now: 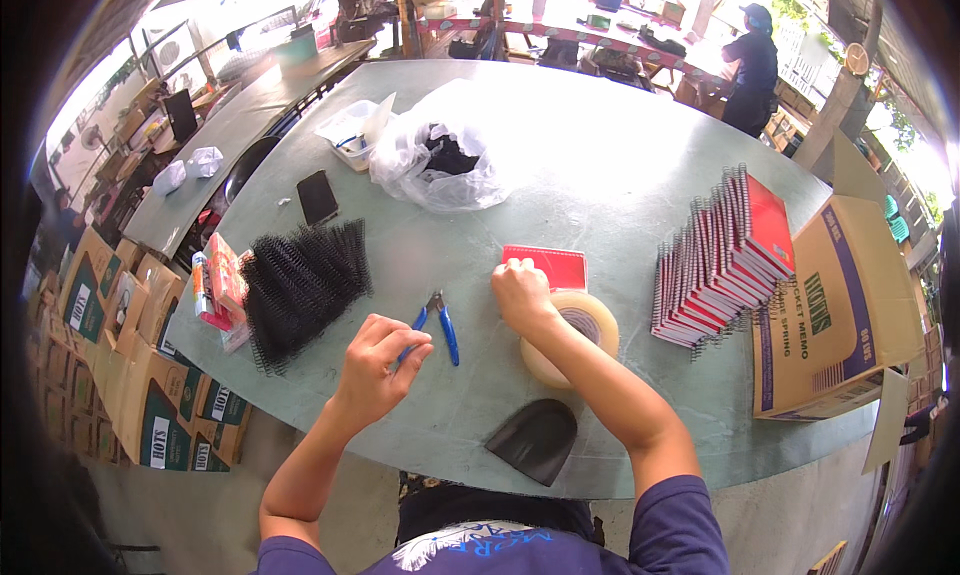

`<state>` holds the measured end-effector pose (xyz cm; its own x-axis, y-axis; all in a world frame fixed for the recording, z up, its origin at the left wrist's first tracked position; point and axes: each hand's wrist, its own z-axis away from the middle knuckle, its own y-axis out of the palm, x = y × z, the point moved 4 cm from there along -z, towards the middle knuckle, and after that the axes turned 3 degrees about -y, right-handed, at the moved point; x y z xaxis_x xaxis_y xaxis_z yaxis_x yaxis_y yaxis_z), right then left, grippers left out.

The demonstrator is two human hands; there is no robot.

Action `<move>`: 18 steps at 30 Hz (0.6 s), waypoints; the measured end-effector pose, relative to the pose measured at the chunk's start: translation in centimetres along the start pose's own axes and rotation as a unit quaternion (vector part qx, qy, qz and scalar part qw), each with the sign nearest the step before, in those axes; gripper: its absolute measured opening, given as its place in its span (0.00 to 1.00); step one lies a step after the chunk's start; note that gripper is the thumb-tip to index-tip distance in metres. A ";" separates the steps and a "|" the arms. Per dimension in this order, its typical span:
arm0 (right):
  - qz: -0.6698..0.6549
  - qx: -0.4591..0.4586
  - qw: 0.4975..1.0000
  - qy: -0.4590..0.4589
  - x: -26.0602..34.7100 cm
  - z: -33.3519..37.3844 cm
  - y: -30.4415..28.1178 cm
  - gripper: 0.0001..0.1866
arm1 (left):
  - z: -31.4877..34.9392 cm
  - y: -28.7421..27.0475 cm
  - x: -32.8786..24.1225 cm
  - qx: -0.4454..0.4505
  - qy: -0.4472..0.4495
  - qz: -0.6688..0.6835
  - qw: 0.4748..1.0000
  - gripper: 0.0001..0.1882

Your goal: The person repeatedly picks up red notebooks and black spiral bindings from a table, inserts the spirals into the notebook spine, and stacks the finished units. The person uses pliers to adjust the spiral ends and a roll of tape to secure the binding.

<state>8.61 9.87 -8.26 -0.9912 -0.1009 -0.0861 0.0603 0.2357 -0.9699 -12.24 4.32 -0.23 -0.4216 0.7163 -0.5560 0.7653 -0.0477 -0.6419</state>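
Note:
A red notebook [560,267] lies on the table before me, my right hand [522,293] closed at its left near corner. My right forearm crosses over a big roll of clear tape [545,360]. To the left, my left hand [378,367] is closed with thumb and fingers pinched together; anything between them is too small to make out. Blue-handled cutting pliers [449,333] lie beside it, one handle partly behind its fingers. Black spiral binding coils [300,285] are heaped further left. Spiral-bound red notebooks [715,260] stand stacked at the right.
An open cardboard box [840,310] adjoins the notebook stack. Near the front edge lies a dark rounded piece [537,440]. A plastic bag [435,160], a clear tub [350,147], a black phone [317,197] and small packages [225,280] sit around the coils. A person [752,70] stands beyond the table.

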 end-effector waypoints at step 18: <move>-0.085 -0.285 0.950 0.097 -5.4 13.3 -15.8 0.16 | -4.4 16.3 -1.6 0.166 -0.175 0.522 0.819 0.15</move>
<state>14.54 -6.16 4.49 -0.9872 -0.0176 0.1585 -0.1222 0.7224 -0.6806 3.04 5.46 -7.54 0.2193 -0.0747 -0.9728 0.6482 -0.7341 0.2025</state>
